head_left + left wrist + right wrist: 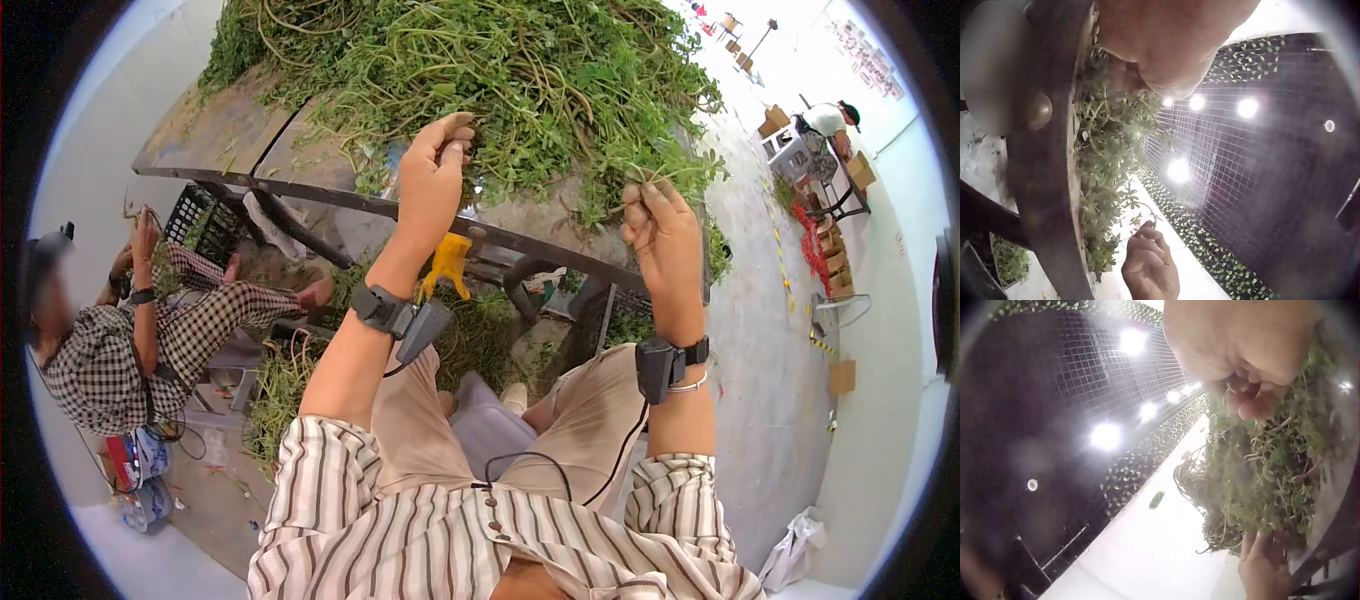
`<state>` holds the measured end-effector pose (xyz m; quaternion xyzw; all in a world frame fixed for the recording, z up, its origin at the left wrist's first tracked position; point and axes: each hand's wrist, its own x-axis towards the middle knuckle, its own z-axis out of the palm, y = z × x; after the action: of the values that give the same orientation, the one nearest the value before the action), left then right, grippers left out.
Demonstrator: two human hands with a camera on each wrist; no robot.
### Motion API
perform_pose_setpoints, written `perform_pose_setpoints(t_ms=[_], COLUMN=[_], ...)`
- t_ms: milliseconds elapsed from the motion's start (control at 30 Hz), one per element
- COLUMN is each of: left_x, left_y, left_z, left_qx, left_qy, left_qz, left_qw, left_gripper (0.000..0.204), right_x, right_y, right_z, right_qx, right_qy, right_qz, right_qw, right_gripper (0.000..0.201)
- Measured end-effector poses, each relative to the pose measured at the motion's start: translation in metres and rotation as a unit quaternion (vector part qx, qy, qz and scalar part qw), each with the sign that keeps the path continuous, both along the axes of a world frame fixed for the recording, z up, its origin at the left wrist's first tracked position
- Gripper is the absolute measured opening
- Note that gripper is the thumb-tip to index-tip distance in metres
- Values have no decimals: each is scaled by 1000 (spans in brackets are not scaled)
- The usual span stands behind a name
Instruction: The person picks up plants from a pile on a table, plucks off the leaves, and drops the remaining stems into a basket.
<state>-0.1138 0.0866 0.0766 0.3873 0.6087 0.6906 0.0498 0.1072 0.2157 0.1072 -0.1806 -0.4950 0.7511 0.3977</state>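
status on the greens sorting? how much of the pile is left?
Done: loose greens on the floor under the table may be worked stems; unclear. In hand: the right hand pinches a sprig, and the left hand reaches into the pile. Left: most of it, still heaped high.

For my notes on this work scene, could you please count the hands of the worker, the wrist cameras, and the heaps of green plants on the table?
Hands: 2 (left hand, right hand)
Wrist cameras: 2
Heap of green plants: 1
Total: 5
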Motion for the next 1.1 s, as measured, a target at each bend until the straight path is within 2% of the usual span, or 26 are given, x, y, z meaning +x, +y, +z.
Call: perform_pose_setpoints(t_ms=[67, 133, 233, 267, 300, 367, 433, 467, 500, 567, 633, 700, 767, 800, 867, 1033, 1100], left_x=[6, 18, 52, 63, 71, 86, 97, 102, 106, 111, 116, 119, 120, 122, 129, 137, 141], left_y=[-6, -17, -42, -47, -51, -59, -66, -69, -68, -66, -66, -73, -80, -80, -73, -74, -70], left_z=[4, 13, 26, 24, 19, 7, 2, 0, -3, -12, -20, -23, -25, -27, -36, -57, -57], left_qx=[15, 19, -11, -1, -2, -76, -100, -124, -125, -29, -32, -33, -121, -121, -82, -30, -15], left_qy=[16, 44, 8, -38, -39, -102, -149, -192, -193, -216, -247, -275, -320, -320, -416, -475, -493], left_qz=[14, 64, 34, -18, -18, -160, -184, -208, -209, -188, -189, -190, -148, -147, -151, -148, -135], left_qw=[1000, 997, 999, 999, 999, 979, 966, 951, 951, 958, 950, 942, 928, 928, 893, 867, 859], left_gripper=[28, 27, 26, 25, 25, 29, 32, 35, 35, 33, 31, 30, 26, 26, 26, 28, 32], right_x=[-1, -2, -1, -1, -1, 0, 3, 6, 6, 4, 9, 11, 13, 13, 15, 16, 17], right_y=[-8, -20, -41, -52, -61, -70, -85, -93, -95, -95, -100, -103, -107, -108, -103, -112, -111], right_z=[-2, 1, 10, 13, 14, -2, -8, -6, -16, -41, -42, -54, -60, -62, -67, -73, -78], right_qx=[31, 58, 119, 116, 114, 145, 243, 245, 243, 446, 433, 499, 484, 470, 458, 458, 443], right_qy=[-12, -42, -101, -115, -129, -132, -191, -243, -244, -210, -253, -243, -261, -279, -291, -328, -303], right_qz=[2, -5, -13, 7, 26, 35, 51, 69, 69, 15, 23, 18, 39, 59, 72, 93, 97], right_qw=[999, 997, 988, 986, 985, 980, 950, 936, 936, 870, 865, 832, 834, 835, 837, 821, 838], right_gripper=[20, 20, 17, 17, 17, 17, 15, 14, 14, 16, 22, 24, 23, 22, 20, 17, 17])
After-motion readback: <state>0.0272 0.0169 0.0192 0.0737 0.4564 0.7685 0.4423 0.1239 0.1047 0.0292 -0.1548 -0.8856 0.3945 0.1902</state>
